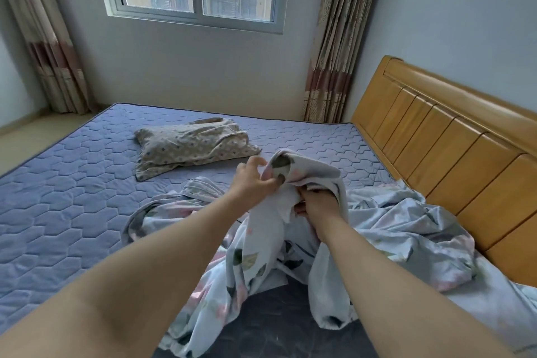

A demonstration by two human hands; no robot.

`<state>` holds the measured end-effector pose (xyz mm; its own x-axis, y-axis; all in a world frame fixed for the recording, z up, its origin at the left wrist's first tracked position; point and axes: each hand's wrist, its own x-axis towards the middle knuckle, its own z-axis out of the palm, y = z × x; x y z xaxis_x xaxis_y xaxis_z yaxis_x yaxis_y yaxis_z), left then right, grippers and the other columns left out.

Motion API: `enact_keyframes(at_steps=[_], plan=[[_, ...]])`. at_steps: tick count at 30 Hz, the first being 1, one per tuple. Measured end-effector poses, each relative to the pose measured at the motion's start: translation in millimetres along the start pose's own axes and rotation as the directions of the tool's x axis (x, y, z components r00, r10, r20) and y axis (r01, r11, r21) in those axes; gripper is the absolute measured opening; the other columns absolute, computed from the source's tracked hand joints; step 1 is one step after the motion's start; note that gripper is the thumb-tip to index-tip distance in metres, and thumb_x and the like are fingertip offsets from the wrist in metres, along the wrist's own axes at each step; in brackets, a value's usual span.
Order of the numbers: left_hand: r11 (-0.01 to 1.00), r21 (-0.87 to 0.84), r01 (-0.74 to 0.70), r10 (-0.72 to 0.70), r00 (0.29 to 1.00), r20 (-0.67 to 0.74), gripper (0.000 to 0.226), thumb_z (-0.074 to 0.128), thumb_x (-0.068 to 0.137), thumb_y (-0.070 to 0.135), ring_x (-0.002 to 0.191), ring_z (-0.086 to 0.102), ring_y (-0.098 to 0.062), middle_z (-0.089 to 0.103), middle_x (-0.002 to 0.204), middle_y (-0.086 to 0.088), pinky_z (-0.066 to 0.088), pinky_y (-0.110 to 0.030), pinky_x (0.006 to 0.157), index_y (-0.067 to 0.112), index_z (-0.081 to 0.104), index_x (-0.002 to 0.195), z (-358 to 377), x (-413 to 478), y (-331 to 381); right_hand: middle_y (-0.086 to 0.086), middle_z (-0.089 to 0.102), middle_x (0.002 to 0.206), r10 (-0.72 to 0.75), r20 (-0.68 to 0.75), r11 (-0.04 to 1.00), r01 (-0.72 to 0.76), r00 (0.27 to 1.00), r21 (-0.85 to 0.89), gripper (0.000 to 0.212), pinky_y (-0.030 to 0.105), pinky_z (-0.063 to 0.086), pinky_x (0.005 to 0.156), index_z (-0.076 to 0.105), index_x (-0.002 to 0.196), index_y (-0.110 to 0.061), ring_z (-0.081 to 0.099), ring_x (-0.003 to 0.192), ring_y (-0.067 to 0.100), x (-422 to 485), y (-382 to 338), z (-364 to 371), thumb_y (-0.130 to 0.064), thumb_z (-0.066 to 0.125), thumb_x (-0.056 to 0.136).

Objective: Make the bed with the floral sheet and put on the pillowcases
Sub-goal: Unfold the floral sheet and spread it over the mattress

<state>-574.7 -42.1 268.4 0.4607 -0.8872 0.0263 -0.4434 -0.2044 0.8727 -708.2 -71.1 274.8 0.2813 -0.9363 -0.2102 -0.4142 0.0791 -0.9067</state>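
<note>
The quilted blue mattress [72,197] lies bare in front of me, wooden headboard [453,136] to my right. The floral sheet [392,227] is bunched on its near right part. A patterned pillow [191,145] lies farther off. My left hand [252,183] pinches a raised fold; my right hand [316,200] grips the cloth beneath it.

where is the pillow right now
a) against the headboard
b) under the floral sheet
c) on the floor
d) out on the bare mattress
d, the pillow lies uncovered on the mattress, away from the headboard and not under the sheet.
</note>
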Motion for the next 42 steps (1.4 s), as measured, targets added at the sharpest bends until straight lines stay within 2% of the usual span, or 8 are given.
enact_keyframes(at_steps=[8,12,15,22,25,32,37,42], plan=[[0.892,0.349,0.286,-0.383,0.889,0.250,0.036,0.060,0.084,0.023,0.102,0.061,-0.034,0.057,0.113,-0.014,0.060,-0.045,0.066,0.013,0.051,0.117,19,-22,-29,-0.001,0.041,0.062,-0.242,-0.210,0.927,0.290,0.947,0.237,0.033,0.028,0.031,0.057,0.045,0.065,-0.020,0.037,0.056,0.013,7,-32,6,-0.011,0.039,0.096],[0.936,0.090,0.340,-0.351,0.921,0.168,0.024,0.036,0.087,-0.001,0.082,0.060,-0.033,0.057,0.089,-0.019,0.054,-0.044,0.066,0.006,0.058,0.092,6,-4,-29,0.001,0.057,0.098,-0.094,-0.185,0.868,0.171,0.978,0.467,0.014,0.038,0.046,0.092,0.052,0.090,-0.027,0.054,0.095,0.021,10,-18,7,-0.028,0.041,0.098],[0.966,-0.016,0.259,-0.256,0.960,0.117,0.028,0.034,0.084,-0.006,0.059,0.051,-0.024,0.052,0.067,-0.012,0.039,-0.027,0.051,0.010,0.053,0.072,-10,7,-17,-0.002,0.066,0.114,-0.037,0.085,0.856,-0.012,0.996,0.518,0.048,0.040,0.046,0.101,0.063,0.109,-0.025,0.059,0.110,0.020,13,-1,8,-0.062,0.056,0.079],[0.961,-0.273,0.055,-0.054,0.998,0.014,0.020,0.051,0.084,-0.002,0.063,0.045,-0.013,0.051,0.071,-0.001,0.036,-0.023,0.052,0.016,0.051,0.074,-35,20,15,0.003,0.059,0.121,0.038,0.208,0.999,-0.035,0.977,-0.016,0.042,0.023,0.039,0.089,0.052,0.130,-0.014,0.054,0.113,0.021,-2,-3,24,-0.030,0.057,0.092],[0.999,-0.044,-0.017,0.016,0.999,-0.028,0.017,0.061,0.085,0.009,0.086,0.056,-0.020,0.063,0.094,-0.004,0.042,-0.023,0.070,0.013,0.061,0.102,-39,19,1,0.014,0.051,0.138,0.062,0.200,0.993,-0.041,0.978,-0.109,0.040,0.029,0.042,0.093,0.047,0.135,-0.003,0.049,0.127,0.028,4,-17,26,-0.021,0.036,0.102],[0.984,0.147,0.104,-0.061,0.960,-0.272,0.048,0.053,0.089,0.046,0.107,0.052,-0.029,0.044,0.121,-0.011,0.040,-0.034,0.086,0.009,0.041,0.118,-13,-14,-35,0.011,0.063,0.075,0.092,-0.048,0.943,-0.071,0.995,0.324,0.032,0.035,0.052,0.079,0.058,0.067,-0.013,0.061,0.079,0.027,16,-32,37,-0.024,0.048,0.095],[0.980,0.113,0.161,-0.164,0.986,0.016,0.045,0.063,0.082,0.034,0.111,0.058,-0.026,0.061,0.119,-0.009,0.048,-0.036,0.095,0.015,0.053,0.121,8,-20,-73,0.003,0.064,0.069,-0.032,-0.033,0.777,0.046,0.999,0.627,0.035,0.037,0.052,0.077,0.061,0.069,-0.017,0.060,0.071,0.018,24,-49,29,-0.014,0.041,0.097],[0.944,-0.127,0.306,-0.318,0.944,-0.086,0.027,0.044,0.093,0.008,0.104,0.063,-0.033,0.067,0.110,-0.018,0.051,-0.040,0.088,0.011,0.065,0.110,-6,10,-75,0.002,0.066,0.078,-0.173,0.075,0.659,0.059,0.982,0.750,0.030,0.025,0.053,0.069,0.063,0.077,-0.015,0.062,0.076,0.013,27,-45,18,-0.012,0.041,0.097]])
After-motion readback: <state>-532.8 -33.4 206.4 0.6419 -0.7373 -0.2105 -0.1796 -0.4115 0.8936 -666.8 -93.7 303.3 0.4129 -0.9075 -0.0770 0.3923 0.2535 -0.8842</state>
